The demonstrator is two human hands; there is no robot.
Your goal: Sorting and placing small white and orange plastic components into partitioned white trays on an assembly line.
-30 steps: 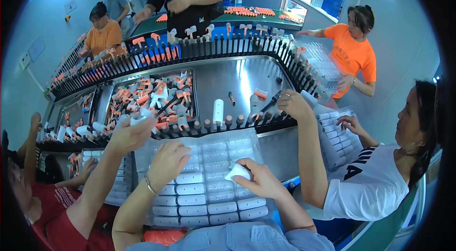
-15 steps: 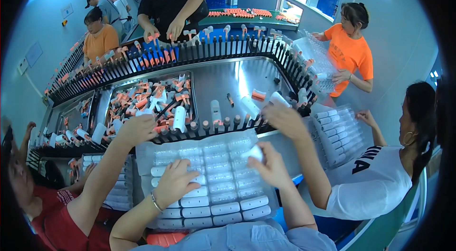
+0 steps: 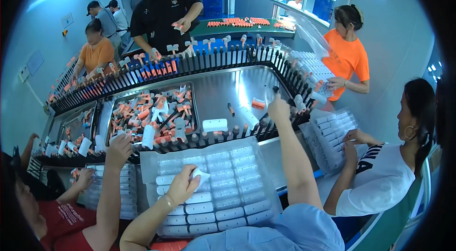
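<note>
My left hand [image 3: 182, 185], with a bracelet at its wrist, pinches a white plastic shell [image 3: 202, 178] over the clear blister tray [image 3: 149, 158]. White shells [image 3: 231, 213] fill the tray's near rows and part of its left column; the other pockets show bare plastic. My right arm stretches over the steel work surface, and my right hand [image 3: 279, 109] has its fingers drawn together at a small black piece [image 3: 275, 89]. Whether it grips that piece is hidden. An orange-and-white part [image 3: 258, 103] and a white shell [image 3: 249, 117] lie left of this hand.
A rack of black pegs [image 3: 237, 54] edges the work surface. A metal bin [image 3: 194, 90] holds a heap of orange, grey and white parts. Co-workers stand close at both sides: a bare hand [image 3: 119, 149] on the left, a white sleeve [image 3: 351, 189] on the right.
The white shell has passed from my right hand to my left. My right hand has reached forward to the black piece. A co-worker's hand has drawn back on the right.
</note>
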